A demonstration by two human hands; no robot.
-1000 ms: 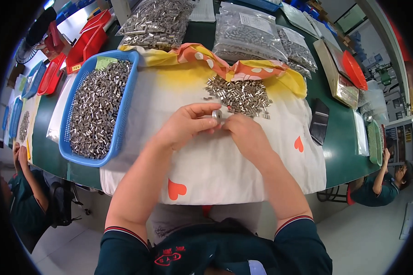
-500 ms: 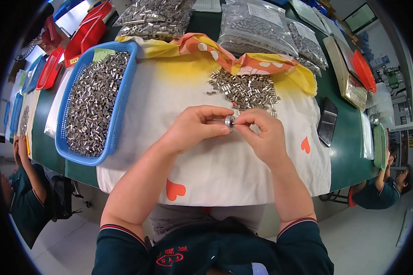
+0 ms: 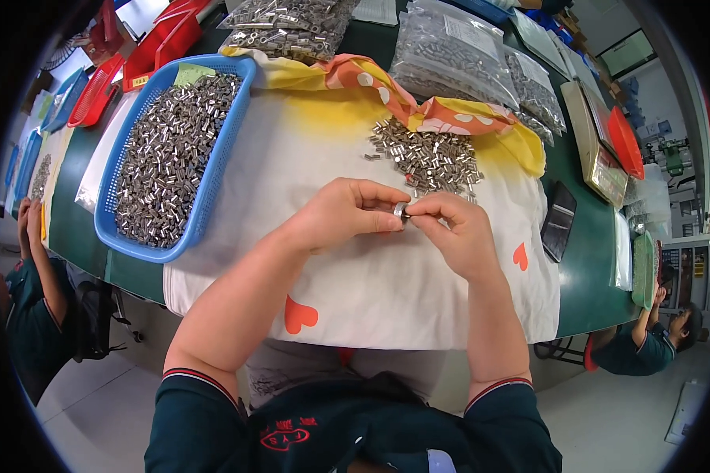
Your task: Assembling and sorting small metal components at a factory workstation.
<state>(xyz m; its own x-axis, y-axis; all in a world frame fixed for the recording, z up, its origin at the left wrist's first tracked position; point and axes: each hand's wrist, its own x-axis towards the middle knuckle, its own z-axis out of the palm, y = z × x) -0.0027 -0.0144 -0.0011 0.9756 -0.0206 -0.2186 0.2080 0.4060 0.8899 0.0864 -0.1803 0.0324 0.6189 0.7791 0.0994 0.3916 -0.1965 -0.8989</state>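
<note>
In the middle of the white cloth (image 3: 244, 276), my left hand (image 3: 335, 214) is closed, its thumb and forefinger gripping a round metal piece (image 3: 401, 211). My right hand (image 3: 457, 232) pinches at the other side of this piece, fingertips almost against it. Whatever small part sits between the right fingertips is hidden. Just beyond both hands lies a heap of small shiny metal sleeves (image 3: 430, 158), with a red spot among them.
A blue plastic basket (image 3: 156, 255) full of similar metal sleeves stands on the left. Clear bags of metal parts (image 3: 450, 55) line the back, behind a bunched yellow-orange cloth edge (image 3: 465, 118). A black phone (image 3: 558, 222) lies at right. Co-workers sit on both sides.
The whole view has shifted and tilted slightly. Both hands keep their grip at the round metal piece, which is turned a little between the fingers.
</note>
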